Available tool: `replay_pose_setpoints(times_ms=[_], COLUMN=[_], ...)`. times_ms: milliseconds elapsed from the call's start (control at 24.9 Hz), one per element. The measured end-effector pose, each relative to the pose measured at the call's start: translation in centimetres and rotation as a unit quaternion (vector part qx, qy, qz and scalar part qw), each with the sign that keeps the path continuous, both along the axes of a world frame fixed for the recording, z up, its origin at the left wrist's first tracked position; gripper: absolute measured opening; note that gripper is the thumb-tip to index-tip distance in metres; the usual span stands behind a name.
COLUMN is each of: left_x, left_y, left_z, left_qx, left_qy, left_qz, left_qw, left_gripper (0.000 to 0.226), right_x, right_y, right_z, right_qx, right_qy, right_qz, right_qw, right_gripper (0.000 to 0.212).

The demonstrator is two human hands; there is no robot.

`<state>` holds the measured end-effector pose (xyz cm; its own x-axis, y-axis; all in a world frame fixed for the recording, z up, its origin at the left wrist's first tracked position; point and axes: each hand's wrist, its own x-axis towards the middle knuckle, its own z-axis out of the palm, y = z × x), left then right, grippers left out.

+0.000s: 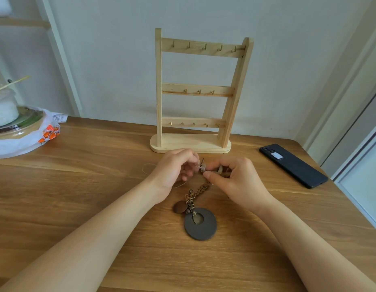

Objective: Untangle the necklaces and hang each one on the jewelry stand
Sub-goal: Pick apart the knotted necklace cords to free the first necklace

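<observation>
Head view, and I read this as early in the job: every hook on the stand (158, 81) at the back edge of the desk (88, 186) is bare, so nothing is hung yet. The left hand (174, 168) and right hand (237, 182) meet just in front of the stand's base, the fingers of both pinched on the tangle (201, 168) between them. From there the brown necklace (200, 230) trails toward me, its dark ring pendant flat on the desk between the wrists. A thin pale necklace (148, 167) loops out left of the left hand; I can barely make it out. Left to do, as I judge it: free the knot, then hang each piece. A phone (292, 165) lies toward the right edge.
</observation>
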<state>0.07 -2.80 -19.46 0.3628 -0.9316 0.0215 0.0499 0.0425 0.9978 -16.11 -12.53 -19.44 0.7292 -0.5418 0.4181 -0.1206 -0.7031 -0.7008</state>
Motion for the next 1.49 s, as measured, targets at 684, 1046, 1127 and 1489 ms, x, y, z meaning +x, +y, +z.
replay_pose_setpoints(times_ms=[684,1046,1127,1489], left_x=[-0.4,-0.2,-0.2,3.7], left_y=[0.7,1.1,1.1,1.5], left_z=[1.1,1.5,1.4,2.0], left_qx=[0.038,0.014,-0.013,-0.077], left_qy=[-0.08,-0.118,-0.077,0.353], left_qz=[0.005,-0.056,-0.113,0.252], left_qw=[0.996,0.991,0.99,0.898], left_gripper=[0.021,0.014,0.01,0.016], right_x=[0.0,0.1,0.2,-0.3], right_y=[-0.4,-0.3,-0.3,-1.8], right_z=[-0.1,-0.3,-0.4,0.1], right_qx=[-0.013,-0.02,-0.025,0.018], right_qy=[-0.01,0.0,0.006,0.024], right_qz=[-0.056,-0.046,-0.046,-0.116], right_qw=[0.998,0.999,0.999,0.993], right_gripper=[0.006,0.006,0.004,0.004])
